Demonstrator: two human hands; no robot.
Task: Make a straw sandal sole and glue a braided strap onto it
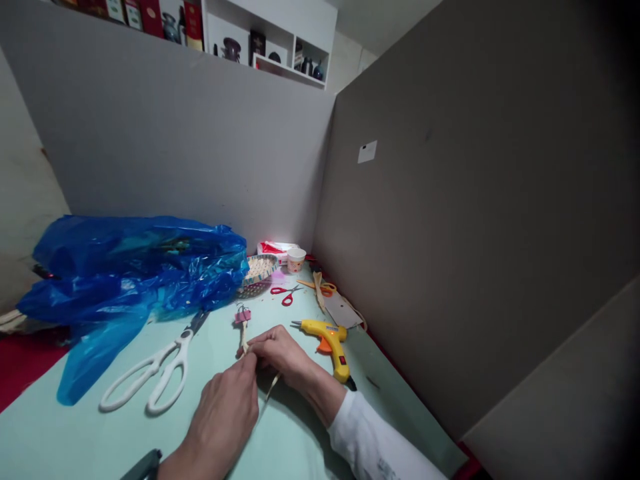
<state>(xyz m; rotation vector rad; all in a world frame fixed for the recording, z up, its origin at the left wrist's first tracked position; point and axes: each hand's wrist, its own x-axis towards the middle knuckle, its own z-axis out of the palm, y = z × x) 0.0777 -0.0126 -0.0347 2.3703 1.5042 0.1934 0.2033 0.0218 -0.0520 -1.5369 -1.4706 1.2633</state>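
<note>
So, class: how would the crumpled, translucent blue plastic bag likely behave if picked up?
The blue plastic bag would probably sag, since its see-through film looks thin and creased. Its glossy sheen suggests it may feel somewhat slippery.

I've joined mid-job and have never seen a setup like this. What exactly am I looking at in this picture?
There is no machine here: one person works bare-handed, seen by a camera worn on their own head, looking forward and down. The left hand and right hand meet, fingertips on a thin pale strip; what looks like a pink clip sits at its far end. On the pale green tabletop, white-handled scissors and a blue plastic bag lie to the left, with a yellow glue gun on the right. Farther back are red-handled scissors, a woven basket and a paper cup.
</note>
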